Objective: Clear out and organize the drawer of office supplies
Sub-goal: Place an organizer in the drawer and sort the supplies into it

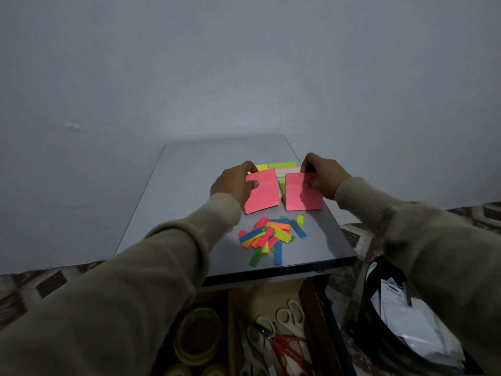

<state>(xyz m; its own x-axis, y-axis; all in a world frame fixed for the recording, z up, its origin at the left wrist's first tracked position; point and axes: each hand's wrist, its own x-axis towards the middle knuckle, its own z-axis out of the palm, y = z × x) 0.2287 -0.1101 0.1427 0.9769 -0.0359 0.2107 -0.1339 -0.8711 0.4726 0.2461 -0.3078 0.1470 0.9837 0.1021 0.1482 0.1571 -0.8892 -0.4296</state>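
Note:
Above a small grey table (173,202) my left hand (233,183) pinches one pink sticky-note sheet (264,194) by its upper left corner. My right hand (322,176) pinches a second pink sheet (301,198) at its upper right edge. The two sheets hang side by side, apart. Behind them lie yellow and green sticky-note pads (279,166), partly hidden. A loose pile of coloured paper strips (271,236) lies on the table near its front edge. Below the table the open drawer (311,302) holds tape rolls (199,332) and scissors (287,346).
A black bin (379,329) with white papers and packets stands on the floor at the right of the drawer. A patterned carpet (46,286) covers the floor. A plain wall rises behind the table.

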